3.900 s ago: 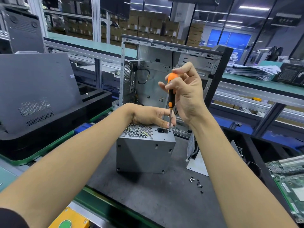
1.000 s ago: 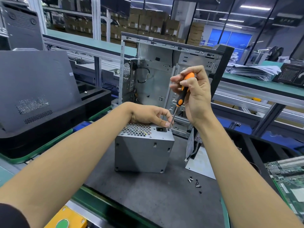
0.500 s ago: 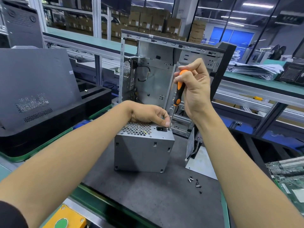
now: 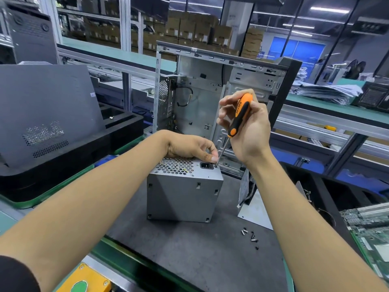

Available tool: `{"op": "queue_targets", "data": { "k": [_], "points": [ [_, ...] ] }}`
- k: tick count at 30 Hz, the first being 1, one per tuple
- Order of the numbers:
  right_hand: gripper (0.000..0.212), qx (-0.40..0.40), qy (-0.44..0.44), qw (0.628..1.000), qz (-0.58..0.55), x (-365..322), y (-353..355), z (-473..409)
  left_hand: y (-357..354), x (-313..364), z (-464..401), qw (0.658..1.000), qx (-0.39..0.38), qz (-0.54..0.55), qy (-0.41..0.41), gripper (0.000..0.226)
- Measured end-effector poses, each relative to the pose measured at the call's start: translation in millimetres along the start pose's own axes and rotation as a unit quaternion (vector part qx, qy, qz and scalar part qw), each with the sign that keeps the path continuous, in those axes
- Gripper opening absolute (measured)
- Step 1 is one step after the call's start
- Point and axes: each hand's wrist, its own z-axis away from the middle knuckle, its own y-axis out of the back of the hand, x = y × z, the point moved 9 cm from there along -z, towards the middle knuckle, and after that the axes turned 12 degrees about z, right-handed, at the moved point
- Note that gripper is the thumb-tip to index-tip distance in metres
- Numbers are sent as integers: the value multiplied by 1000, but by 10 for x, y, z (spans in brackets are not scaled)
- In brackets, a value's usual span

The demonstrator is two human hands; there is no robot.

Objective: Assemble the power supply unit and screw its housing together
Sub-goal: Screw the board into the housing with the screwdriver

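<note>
A grey metal power supply unit (image 4: pixel 183 197) stands on end on a dark mat, its vented face with the black power socket turned up. My left hand (image 4: pixel 189 147) rests on that top face, thumb and fingers pinched at the far right corner beside the screwdriver tip. My right hand (image 4: pixel 248 127) grips an orange and black screwdriver (image 4: pixel 239 118), tilted, with its shaft reaching down to the corner screw hole next to the socket. Several loose screws (image 4: pixel 250 236) lie on the mat to the right of the unit.
An open empty computer case (image 4: pixel 210 91) stands upright just behind the unit. A loose metal plate (image 4: pixel 252 209) leans to the right, a green circuit board (image 4: pixel 370 226) lies at far right, a black tray with a grey panel (image 4: pixel 48 114) at left, and a yellow button box (image 4: pixel 84 281) at the near edge.
My right hand has shifted its grip and tilted the screwdriver a little, with the tip staying at the same corner. My left hand stays on top of the unit.
</note>
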Motion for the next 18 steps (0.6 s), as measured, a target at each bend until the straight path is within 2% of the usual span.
{"op": "queue_targets", "data": {
  "k": [4,7,9,12,15,18],
  "points": [
    [15,12,-24,999,-40,20,-38,-55,-37,5,-2,1000,-7,10,-6,29],
    [34,25,-23,999,-26,-4,-87,-94,-68,31,-10,1000,-20,4,-19,26],
    [30,22,-12,1000,19,-42,-149,-100,-85,48,-4,999,-28,-11,-23,19],
    [18,-7,11,1000,14,-101,-226,-103,-70,64,10,999,-23,-27,-27,16],
    [28,-7,-2,1000,-3,-71,-168,-90,-72,60,2,999,-22,-35,-24,18],
    [25,-15,-43,998,-51,2,-133,-47,-88,60,0,999,-25,-28,-21,29]
  ]
}}
